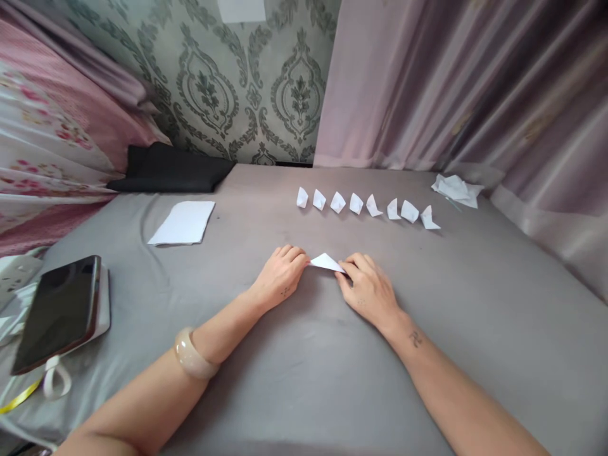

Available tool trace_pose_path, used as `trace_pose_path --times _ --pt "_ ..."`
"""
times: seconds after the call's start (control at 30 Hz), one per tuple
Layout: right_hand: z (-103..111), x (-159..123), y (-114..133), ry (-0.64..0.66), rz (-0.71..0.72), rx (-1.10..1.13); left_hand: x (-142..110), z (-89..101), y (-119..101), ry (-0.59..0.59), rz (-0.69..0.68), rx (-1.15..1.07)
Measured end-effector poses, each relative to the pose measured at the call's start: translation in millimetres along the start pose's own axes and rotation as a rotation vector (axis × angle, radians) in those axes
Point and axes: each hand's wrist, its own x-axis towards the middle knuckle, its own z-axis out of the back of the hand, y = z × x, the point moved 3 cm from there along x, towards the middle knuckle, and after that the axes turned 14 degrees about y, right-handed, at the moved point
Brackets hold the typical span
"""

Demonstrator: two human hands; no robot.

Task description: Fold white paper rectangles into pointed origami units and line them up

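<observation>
A small piece of folded white paper, triangular in outline, is stretched between my two hands over the grey cloth. Its left corner is pinched by my left hand, whose fingers are curled with the thumb hidden. On the other side my right hand grips the right corner between thumb and fingers. Beyond my hands stands a row of several small folded white paper shapes. A stack of white paper sheets lies to the left, apart from my hands.
Crumpled white paper lies at the back right. A folded black cloth rests at the back left. At the left edge are a dark-screened phone or tablet, a white cable and a power strip. Curtains hang at the sides.
</observation>
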Motion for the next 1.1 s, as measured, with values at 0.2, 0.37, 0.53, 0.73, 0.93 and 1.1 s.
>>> trace_pose_path --times 0.2,0.37,0.53,0.73,0.93,1.1 --pt "9 -12 21 -0.038 0.033 0.390 -10 15.4 1 -0.493 0.260 -0.751" --pt "12 -24 35 -0.160 0.064 0.404 -15 11.3 -22 -0.455 0.329 -1.159" --pt "11 -30 52 -0.338 0.115 -0.052 -13 9.2 -48 -0.369 0.233 -1.423" --pt "10 -31 63 -0.317 0.195 -0.145 -17 5.5 -43 -0.385 0.226 -1.274" --pt "21 -32 41 -0.340 0.076 0.376 -25 7.5 -41 -0.290 0.175 -0.976" --pt "28 -32 41 -0.348 0.158 0.506 -30 4.5 -48 -0.229 0.088 -0.878"
